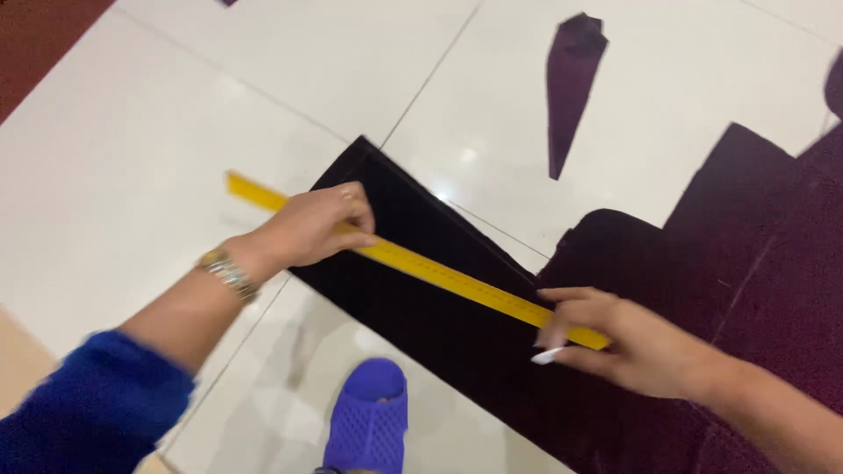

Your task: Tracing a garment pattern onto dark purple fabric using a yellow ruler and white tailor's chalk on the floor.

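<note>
A long yellow ruler point(439, 273) lies slantwise across a strip of dark maroon velvet cloth point(421, 316) spread on the white tiled floor. My left hand point(316, 224) presses down on the ruler near its left end; a metal watch band sits on that wrist, above a blue sleeve. My right hand point(628, 338) rests at the ruler's right end and pinches a small white piece of chalk point(548, 355) against the cloth beside the ruler's edge.
More of the maroon cloth point(773, 263) spreads to the right with stepped cut edges. A narrow pointed offcut point(571, 79) lies apart on the tiles farther back. A blue perforated slipper point(369, 421) stands by the cloth's near edge. A dark red floor strip point(35, 35) shows at top left.
</note>
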